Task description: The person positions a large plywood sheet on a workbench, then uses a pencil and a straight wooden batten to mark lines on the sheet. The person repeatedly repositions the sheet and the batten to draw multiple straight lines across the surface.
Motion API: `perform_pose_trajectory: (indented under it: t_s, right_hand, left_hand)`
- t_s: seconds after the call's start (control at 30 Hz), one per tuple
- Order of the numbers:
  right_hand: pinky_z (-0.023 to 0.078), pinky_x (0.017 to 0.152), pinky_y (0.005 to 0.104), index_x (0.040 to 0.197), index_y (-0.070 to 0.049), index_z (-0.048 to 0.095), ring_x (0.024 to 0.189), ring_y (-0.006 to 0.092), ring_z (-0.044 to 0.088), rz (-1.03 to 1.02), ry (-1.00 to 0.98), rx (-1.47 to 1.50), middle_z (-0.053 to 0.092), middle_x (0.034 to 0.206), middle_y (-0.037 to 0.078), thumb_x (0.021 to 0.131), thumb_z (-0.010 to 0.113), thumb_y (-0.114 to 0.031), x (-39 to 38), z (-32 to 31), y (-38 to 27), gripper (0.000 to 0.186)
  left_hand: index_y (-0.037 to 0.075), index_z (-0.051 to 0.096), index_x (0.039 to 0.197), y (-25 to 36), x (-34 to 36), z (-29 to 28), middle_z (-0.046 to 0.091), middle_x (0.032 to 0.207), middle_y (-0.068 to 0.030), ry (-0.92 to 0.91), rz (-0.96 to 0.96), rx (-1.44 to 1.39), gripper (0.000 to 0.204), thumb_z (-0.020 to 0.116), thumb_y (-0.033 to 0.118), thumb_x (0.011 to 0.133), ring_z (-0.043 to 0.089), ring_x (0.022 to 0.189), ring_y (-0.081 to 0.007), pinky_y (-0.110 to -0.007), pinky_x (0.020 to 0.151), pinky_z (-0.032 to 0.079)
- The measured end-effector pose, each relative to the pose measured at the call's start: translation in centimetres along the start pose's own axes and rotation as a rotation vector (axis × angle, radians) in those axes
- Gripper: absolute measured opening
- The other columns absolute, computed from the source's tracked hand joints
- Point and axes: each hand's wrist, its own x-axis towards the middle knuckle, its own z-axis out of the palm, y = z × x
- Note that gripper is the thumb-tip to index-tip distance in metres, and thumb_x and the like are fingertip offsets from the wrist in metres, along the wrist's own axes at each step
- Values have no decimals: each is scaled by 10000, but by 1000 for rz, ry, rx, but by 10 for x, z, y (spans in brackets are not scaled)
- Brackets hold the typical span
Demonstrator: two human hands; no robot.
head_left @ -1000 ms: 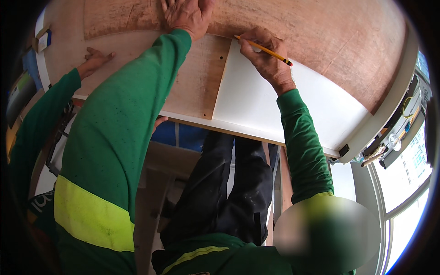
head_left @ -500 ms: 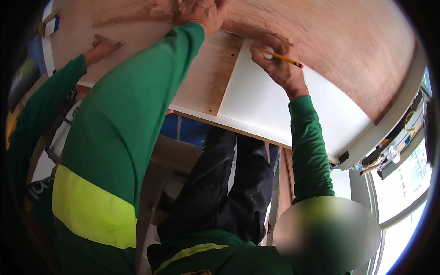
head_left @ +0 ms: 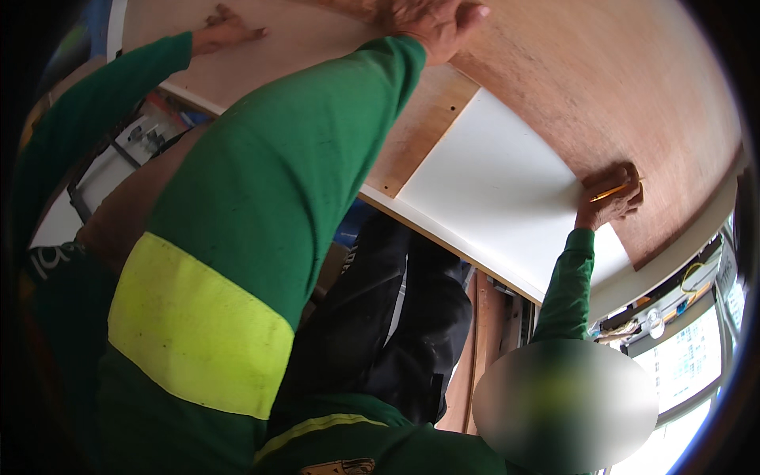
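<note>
The left hand (head_left: 226, 28) lies flat, fingers spread, on the pale board (head_left: 491, 190). The right hand (head_left: 431, 24) presses flat on the brown plywood (head_left: 602, 87), fingers together. A co-worker's hand (head_left: 608, 198) (far right) pinches a yellow pencil (head_left: 611, 191) at the board's edge.

— What does the room look like around the work?
— A bright window (head_left: 685, 372) sits at the lower right, daylight pouring through its pale frame.
— And the left side?
— A white unit (head_left: 95, 178) with dark fittings stands there, partly hidden and hard to make out.
— Anything below?
— Upright wooden boards (head_left: 483, 332) stand in shadow.
</note>
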Motion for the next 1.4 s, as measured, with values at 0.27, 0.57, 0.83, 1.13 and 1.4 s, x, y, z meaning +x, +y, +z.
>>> perform_pose_trajectory:
  t_s: [0.27,0.57,0.83,1.13,1.4]
  right_hand:
    - [362,1047,654,1378,-235,609,1307,385,437,15,2,-10,512,1406,159,1066,479,-598,1,7,6,496]
    - [389,1081,614,1454,-214,539,1367,408,437,107,-103,-14,441,1519,163,1094,540,-475,3,-9,-3,444]
    - [578,965,490,1357,3,599,1115,419,699,-58,-259,552,642,1266,285,1125,556,-210,-64,-116,-15,317]
    - [463,1103,513,1424,-46,586,1293,412,628,-130,-280,327,654,1355,257,1012,746,-234,-102,-260,-27,480]
    - [365,1175,624,1571,-148,469,1486,357,474,-627,-289,139,533,1576,141,837,872,-442,29,-303,-58,887]
  left_hand:
    - [175,385,1661,-3,-1,2,304,1742,-132,25,-27,12,674,437,537,1094,191,1628,-410,-600,1317,110]
    - [41,523,1471,101,-92,7,579,1351,-152,286,-744,-838,522,697,292,1048,547,1248,-274,-412,1108,427]
    - [125,510,1472,209,-82,6,525,1330,-33,93,-1628,-1928,545,672,418,1042,480,1211,-181,-406,1093,392]
    - [83,472,1358,204,-66,-16,439,1313,-104,32,-1573,-1955,619,749,397,903,471,1178,-270,-511,1126,419]
    - [52,553,1171,238,-49,-185,546,1200,-111,38,-1087,-2074,505,667,475,918,543,1127,-254,-526,1070,473]
